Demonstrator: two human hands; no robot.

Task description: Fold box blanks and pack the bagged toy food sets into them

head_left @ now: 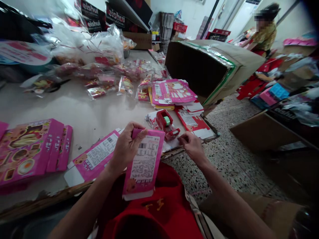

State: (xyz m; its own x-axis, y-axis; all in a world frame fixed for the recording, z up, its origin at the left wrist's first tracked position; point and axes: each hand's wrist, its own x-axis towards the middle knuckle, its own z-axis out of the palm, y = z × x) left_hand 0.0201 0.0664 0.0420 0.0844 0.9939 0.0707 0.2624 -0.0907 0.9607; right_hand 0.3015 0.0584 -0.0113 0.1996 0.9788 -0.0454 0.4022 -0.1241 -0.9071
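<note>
My left hand [128, 142] grips a pink cardboard box [146, 162] by its upper end, its printed back with a barcode facing me. The box hangs tilted over my lap. My right hand [191, 146] is closed, fingertips pinched together at the front of a red tape dispenser [165, 122] holding a pale green roll. Whatever lies between those fingertips is too small to make out. Another pink box [99, 154], apparently flat, lies on the table beyond my left forearm.
Filled pink boxes [27, 149] stand at the left. Flat pink cartons [171, 91] and red cartons [194, 122] are stacked near the right edge. Bagged toy food [99, 83] covers the table's back. A large open carton [211, 63] lies sideways; a person [264, 36] sits far right.
</note>
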